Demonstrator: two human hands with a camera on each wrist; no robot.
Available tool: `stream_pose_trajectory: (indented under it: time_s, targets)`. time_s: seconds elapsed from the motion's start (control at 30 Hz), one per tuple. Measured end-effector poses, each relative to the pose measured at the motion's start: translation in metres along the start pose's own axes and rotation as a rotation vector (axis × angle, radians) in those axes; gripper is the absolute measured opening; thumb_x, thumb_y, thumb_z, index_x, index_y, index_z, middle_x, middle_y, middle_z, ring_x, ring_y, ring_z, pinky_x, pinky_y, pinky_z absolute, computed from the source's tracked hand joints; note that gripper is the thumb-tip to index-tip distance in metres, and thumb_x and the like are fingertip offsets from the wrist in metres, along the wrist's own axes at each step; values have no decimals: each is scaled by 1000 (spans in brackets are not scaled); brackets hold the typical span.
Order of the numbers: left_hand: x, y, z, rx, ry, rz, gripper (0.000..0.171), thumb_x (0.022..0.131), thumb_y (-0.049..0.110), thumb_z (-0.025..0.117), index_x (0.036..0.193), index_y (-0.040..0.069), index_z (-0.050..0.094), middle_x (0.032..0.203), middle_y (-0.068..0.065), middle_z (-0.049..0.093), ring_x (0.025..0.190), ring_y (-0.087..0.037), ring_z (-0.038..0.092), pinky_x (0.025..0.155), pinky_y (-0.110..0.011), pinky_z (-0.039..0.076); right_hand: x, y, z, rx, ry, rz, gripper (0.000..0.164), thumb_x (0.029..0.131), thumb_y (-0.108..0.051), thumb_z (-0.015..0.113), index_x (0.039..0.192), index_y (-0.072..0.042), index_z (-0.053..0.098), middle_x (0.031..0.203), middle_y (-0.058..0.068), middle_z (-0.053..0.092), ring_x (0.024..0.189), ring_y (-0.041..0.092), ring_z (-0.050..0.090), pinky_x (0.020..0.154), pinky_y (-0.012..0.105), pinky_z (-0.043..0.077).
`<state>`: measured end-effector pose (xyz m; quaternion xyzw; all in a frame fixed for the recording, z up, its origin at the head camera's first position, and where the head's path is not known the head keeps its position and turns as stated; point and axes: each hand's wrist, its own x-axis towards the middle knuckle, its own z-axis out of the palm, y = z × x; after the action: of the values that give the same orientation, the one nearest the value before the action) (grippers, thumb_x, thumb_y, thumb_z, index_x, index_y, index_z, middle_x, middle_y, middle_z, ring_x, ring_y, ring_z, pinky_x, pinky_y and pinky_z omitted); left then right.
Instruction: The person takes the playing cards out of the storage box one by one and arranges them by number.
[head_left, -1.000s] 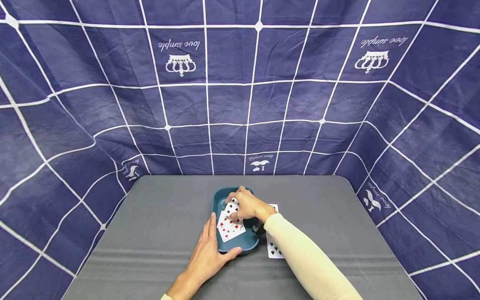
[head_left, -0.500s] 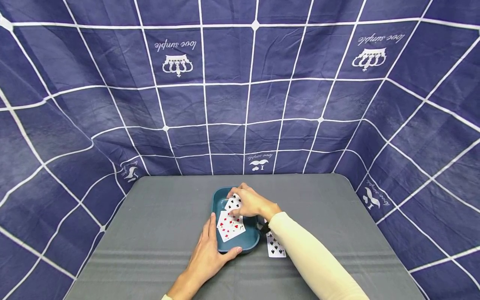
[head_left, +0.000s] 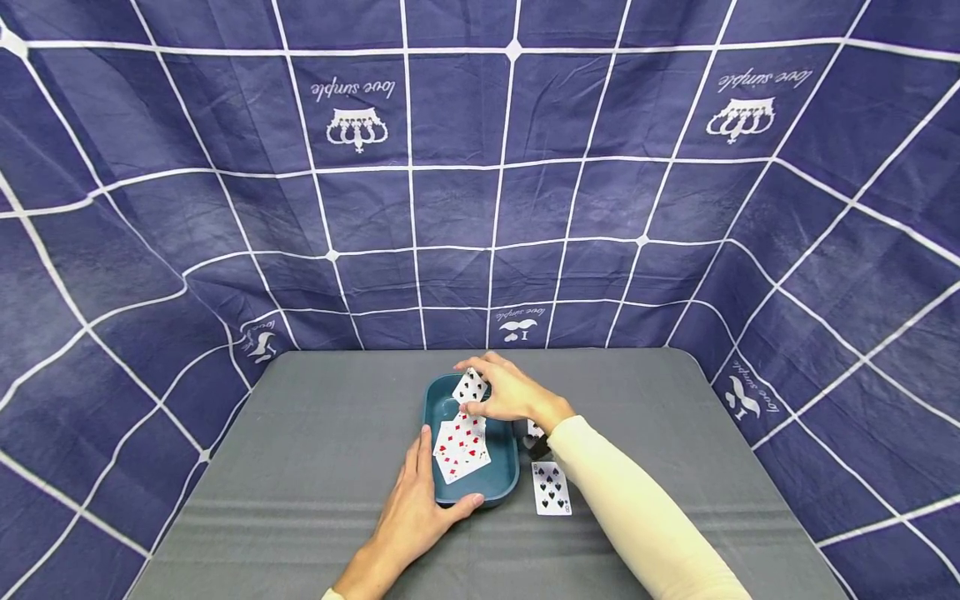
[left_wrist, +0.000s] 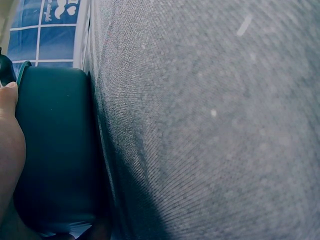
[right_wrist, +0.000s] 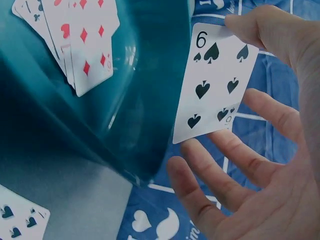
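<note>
My right hand (head_left: pixel 510 393) pinches a six of spades playing card (right_wrist: pixel 215 82) by its edges, thumb at one end and fingertips at the other. The card is raised at the far end of a teal tray (head_left: pixel 498 475). Inside the tray lies an overlapping pile of face-up cards (head_left: pixel 459 454), with a six of diamonds (right_wrist: pixel 92 45) on top in the right wrist view. My left hand (head_left: pixel 420 500) rests against the tray's near left corner, fingers straight along the left side and thumb (left_wrist: pixel 7 100) at the near rim.
On the grey table (head_left: pixel 337 417), right of the tray, lies an eight of spades (head_left: pixel 551 489). Another card (head_left: pixel 534 429) behind it is partly hidden by my right wrist and a dark wrist device (head_left: pixel 538 448). Blue gridded cloth (head_left: pixel 450 208) walls in the back and sides.
My right hand has lifted the six of spades off the pile and moved it toward the tray's far end, uncovering more of the diamonds card. The left hand and tray stay put.
</note>
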<state>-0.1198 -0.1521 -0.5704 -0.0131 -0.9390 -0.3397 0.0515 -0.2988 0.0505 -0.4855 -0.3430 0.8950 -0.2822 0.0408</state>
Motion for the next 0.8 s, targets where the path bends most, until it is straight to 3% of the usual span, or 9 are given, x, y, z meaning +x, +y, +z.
stream_pose_trajectory:
  time_s: [0.27,0.57,0.8]
  targets:
    - [1,-2,0,0,22,12,147,82,75,98,185,1,22,182,-28,43,157,-51,58,121,-64,57,0,8,-16,-22,20,2,77,98,-39,92,167,-24,63,152,16,68,134,33,69,119,56,58]
    - [0,-3,2,-1,16,5,148,81,77,97,185,3,22,182,-25,43,158,-49,58,121,-63,57,-3,36,-24,-40,57,4,77,96,-35,93,165,-19,64,155,17,69,136,36,70,118,59,58]
    - [1,-3,1,4,21,-3,149,80,78,97,185,3,22,181,-25,44,157,-48,58,121,-63,58,-3,57,-32,-68,72,6,77,95,-31,93,163,-9,64,164,18,67,163,47,56,137,64,43]
